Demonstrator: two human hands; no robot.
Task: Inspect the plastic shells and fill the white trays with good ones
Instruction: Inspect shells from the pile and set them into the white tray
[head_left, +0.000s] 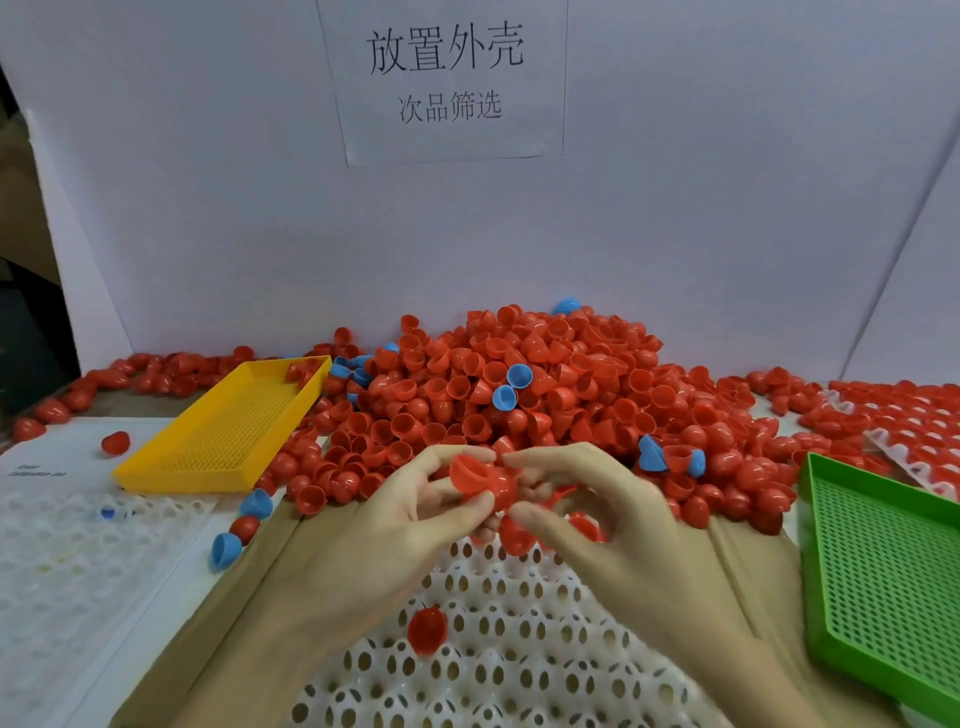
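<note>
A big heap of red plastic shells (519, 384), with a few blue ones mixed in, fills the back of the table. Both hands meet in front of it, above a white tray (493, 670) full of holes. My left hand (415, 514) pinches a red shell (480, 480) between thumb and fingers, its open side up. My right hand (587, 509) touches the same shell with curled fingers, and more red shells (514, 535) show under its palm. One red shell (427, 630) sits in the white tray.
A yellow tray (228, 431) lies at the left, holding a few red shells at its far end. A green perforated tray (883, 571) lies at the right. Another white tray (67, 551) sits at the near left. Filled white trays (904, 415) stand at the far right. Loose blue shells (236, 530) lie nearby.
</note>
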